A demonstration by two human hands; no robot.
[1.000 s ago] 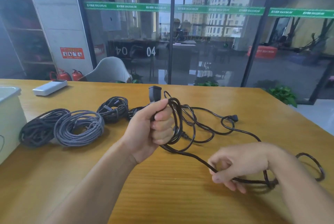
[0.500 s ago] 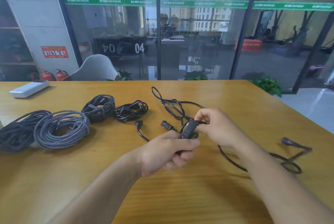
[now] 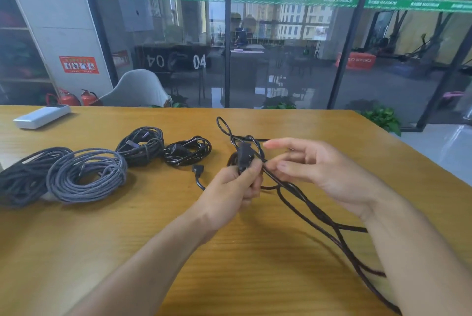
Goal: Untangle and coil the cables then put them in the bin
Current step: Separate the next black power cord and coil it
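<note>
1. Table (image 3: 76, 252): four finished coils (image 3: 86, 175) far left.
2. Black cable (image 3: 306, 203): centre-right, trailing near right; likely light, limp, springy, best gathered loop by loop.
3. Left hand (image 3: 229, 193): gripping plug (image 3: 245, 156).
4. Right hand (image 3: 321, 170): spread, fingers touching strands.

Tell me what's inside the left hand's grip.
The left hand grips a black plastic plug whose top sticks out above the fingers, plus strands of thin black cable. The plug's lower end is covered.
</note>
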